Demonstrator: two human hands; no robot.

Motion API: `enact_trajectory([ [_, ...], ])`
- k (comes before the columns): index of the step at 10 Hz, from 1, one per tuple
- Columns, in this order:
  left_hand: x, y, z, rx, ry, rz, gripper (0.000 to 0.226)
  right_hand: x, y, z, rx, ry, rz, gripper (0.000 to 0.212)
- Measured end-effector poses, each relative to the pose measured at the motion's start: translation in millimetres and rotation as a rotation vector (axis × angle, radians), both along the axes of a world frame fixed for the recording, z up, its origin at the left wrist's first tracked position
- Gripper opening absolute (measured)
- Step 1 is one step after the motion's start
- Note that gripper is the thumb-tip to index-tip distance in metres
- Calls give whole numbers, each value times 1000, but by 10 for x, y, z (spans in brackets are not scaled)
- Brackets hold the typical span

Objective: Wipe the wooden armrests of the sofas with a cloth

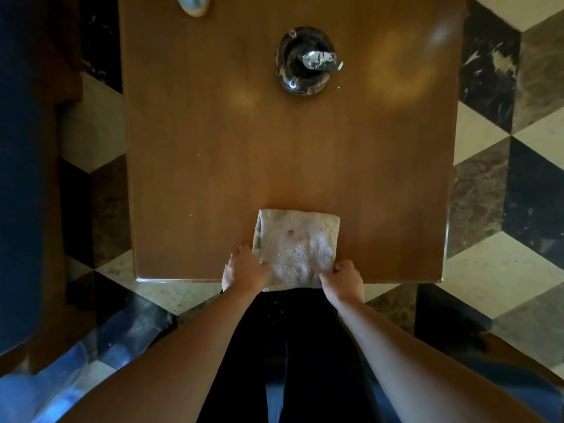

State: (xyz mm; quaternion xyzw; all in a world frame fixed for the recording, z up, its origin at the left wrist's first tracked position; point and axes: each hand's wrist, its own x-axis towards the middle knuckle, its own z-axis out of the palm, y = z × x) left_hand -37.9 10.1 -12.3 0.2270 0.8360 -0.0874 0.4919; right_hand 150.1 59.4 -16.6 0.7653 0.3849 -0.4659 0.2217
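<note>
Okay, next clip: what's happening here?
A person stands at the near edge of a wooden table, with both hands on a folded white cloth that lies flat on it. The left hand grips the cloth's near left corner, and the right hand pinches its near right corner. Farther back on the table sits a dark ashtray with crumpled foil in it. No armrest is being wiped at this moment.

Folded off-white terry cloth, faintly stained, flat at the wooden table's near edge.
</note>
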Motion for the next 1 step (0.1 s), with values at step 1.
enact_trajectory([
  [1,12,80,410,12,84,-187,46,-151,66,358,-35,-5,89,47],
])
